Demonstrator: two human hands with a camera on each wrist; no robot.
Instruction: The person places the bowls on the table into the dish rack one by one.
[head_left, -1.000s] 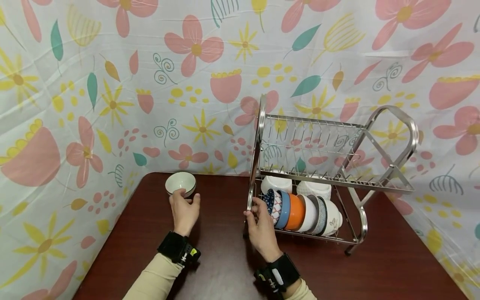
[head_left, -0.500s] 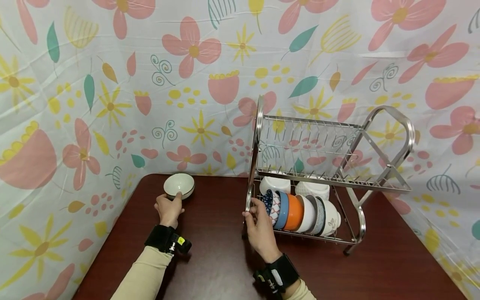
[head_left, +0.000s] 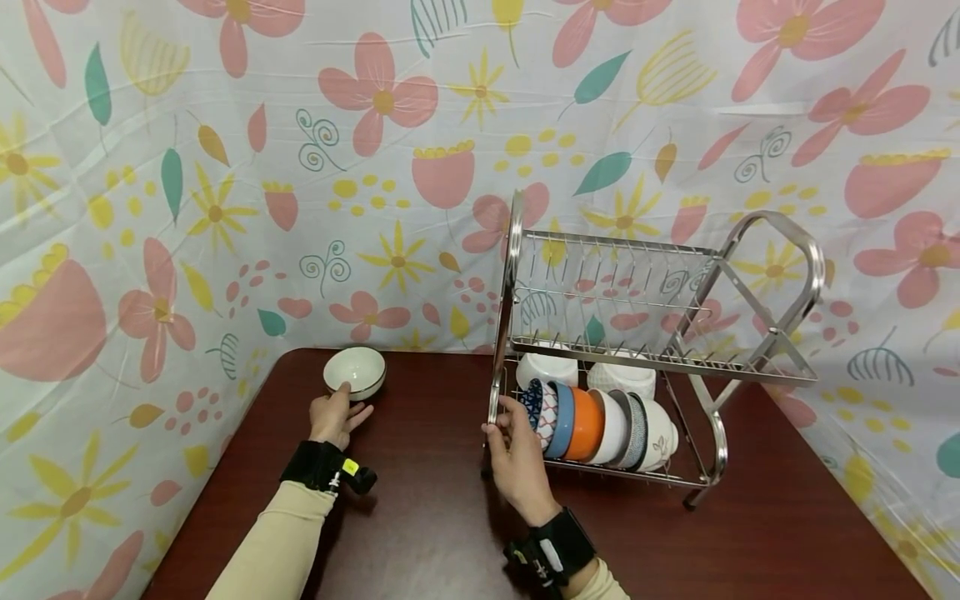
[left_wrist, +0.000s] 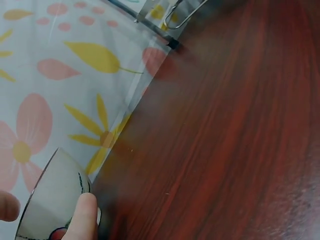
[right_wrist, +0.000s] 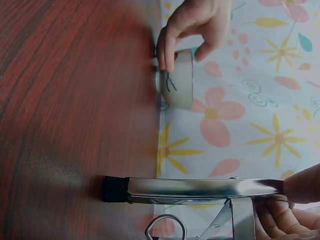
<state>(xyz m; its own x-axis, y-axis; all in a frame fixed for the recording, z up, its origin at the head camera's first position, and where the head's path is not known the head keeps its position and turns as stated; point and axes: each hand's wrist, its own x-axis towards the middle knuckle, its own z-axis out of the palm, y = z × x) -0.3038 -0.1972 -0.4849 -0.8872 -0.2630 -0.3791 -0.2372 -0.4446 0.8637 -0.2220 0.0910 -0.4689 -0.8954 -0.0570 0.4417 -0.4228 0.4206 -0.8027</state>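
A small white bowl [head_left: 356, 372] with a thin dark rim sits upright at the table's far left corner. At its near rim, my left hand [head_left: 334, 419] pinches it, the thumb over the edge and fingers along the outside wall. Dark line decoration and a red spot show on the bowl [left_wrist: 56, 200] in the left wrist view. My right hand [head_left: 519, 463] grips the left side post of a two-tier metal dish rack [head_left: 504, 333], thumb in front. In the right wrist view, the thumb and fingers close round that metal post [right_wrist: 210, 188].
On the rack's lower tier stands a row of tilted bowls, among them an orange bowl [head_left: 584, 427] and a blue bowl [head_left: 560, 421]. Two white bowls [head_left: 622, 380] sit behind them. A flowered cloth [head_left: 390, 175] hangs round the dark wooden table [head_left: 420, 517].
My left hand has shifted left along the bowl's near side and now pinches its rim. The right hand keeps its grip on the rack. The head view has shifted slightly.
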